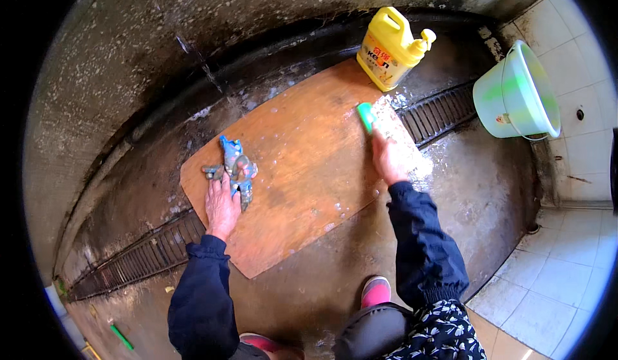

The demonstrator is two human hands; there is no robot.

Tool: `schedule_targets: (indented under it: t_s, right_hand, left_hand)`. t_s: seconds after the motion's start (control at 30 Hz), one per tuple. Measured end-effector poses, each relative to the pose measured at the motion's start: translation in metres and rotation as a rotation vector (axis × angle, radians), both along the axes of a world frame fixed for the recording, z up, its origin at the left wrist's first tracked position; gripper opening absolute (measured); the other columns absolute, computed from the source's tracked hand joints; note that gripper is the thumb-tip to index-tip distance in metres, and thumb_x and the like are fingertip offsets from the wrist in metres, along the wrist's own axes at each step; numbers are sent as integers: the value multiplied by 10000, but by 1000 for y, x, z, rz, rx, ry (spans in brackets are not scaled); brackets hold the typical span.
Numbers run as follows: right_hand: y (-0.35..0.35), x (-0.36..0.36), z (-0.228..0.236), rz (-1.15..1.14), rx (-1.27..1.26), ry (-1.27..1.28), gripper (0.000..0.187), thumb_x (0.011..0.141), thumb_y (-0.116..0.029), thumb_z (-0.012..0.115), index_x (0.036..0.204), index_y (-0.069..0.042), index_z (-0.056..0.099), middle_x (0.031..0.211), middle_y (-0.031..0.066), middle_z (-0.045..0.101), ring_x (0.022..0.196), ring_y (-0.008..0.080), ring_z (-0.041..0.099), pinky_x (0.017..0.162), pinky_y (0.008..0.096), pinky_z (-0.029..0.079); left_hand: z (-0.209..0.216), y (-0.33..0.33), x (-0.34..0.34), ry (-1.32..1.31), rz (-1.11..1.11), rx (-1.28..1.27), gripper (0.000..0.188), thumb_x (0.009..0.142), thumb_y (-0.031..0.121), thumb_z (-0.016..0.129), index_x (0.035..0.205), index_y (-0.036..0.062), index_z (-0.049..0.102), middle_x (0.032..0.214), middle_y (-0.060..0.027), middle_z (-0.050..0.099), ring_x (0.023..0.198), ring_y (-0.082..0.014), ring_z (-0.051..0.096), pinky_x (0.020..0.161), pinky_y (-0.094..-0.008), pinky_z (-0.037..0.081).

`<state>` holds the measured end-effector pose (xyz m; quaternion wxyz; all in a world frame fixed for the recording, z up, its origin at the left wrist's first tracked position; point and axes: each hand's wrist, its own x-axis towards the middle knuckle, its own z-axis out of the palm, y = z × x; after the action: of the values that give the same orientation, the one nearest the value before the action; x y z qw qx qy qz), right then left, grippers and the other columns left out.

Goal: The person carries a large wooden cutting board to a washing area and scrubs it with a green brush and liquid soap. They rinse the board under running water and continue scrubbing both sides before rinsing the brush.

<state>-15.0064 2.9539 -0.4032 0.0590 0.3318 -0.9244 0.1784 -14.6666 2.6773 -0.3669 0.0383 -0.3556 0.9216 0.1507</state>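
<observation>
A crumpled, wet, glove-like piece in blue, pink and grey lies on the left part of a brown wooden board. My left hand is on its near side, fingers and thumb closed on its edge. At the board's right end, my right hand grips a green brush. Its bristles are hidden from view. Whitish wet foam or glare shows on the board beside the right hand.
A yellow pump bottle stands at the board's far right corner. A pale green bucket is at the right against white tiles. Slatted drain grates run out from under the board. A green stick lies at the lower left.
</observation>
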Motion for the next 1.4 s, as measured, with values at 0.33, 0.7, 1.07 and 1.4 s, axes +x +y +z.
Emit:
schedule_targets:
  t_s: [0.33,0.7,1.07,1.4]
  right_hand:
    - [-105,86,19,442,171,-59,276,909,-247,524,1176,-226,590,655,118,594,550,286,622,442,429,492]
    - [-200,82,3,550,12,-128,204,884,-213,510,887,-96,677,712,171,657,645,342,659,575,448,537]
    - [-187,112,-7,488,168,-45,280,820,-178,589,1092,-119,624,680,133,616,564,297,631,457,426,499]
    - [-194,87,12,301,86,-58,179,922,-223,495,919,-139,653,653,129,653,529,306,633,449,457,478]
  left_hand:
    - [5,-11,15,-84,-82,-54,726,773,155,686,1391,2,339,1327,-221,429,1254,-420,391,1011,-474,373]
    - [7,-7,7,-39,-33,-31,602,821,209,650,1351,47,416,1385,-181,404,1298,-423,363,1015,-491,389]
    - [-14,-52,38,767,643,449,230,870,32,567,1094,16,617,936,-24,647,807,-159,613,752,-302,497]
    - [105,-87,105,1039,707,759,273,974,81,421,1201,4,553,1059,-94,668,880,-156,659,702,-299,553]
